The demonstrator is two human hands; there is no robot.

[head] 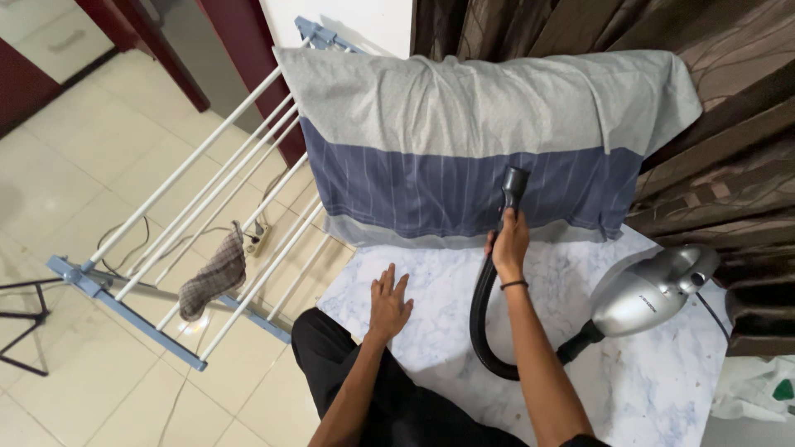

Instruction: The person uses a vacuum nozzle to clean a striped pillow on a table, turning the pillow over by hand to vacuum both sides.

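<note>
Grey-blue shirt (472, 141), one nozzle (514, 184), two hands (508, 245).

Both arms bare to the frame edge, no sleeves visible. Thin dark band on wrist of right hand (508, 245). Left hand (389, 302) without rings or watch. Black trousers on lap. Black garment edge near right upper arm.

Bare marble tabletop (431, 323) between hose (483, 319) and drying rack (207, 190)
</note>
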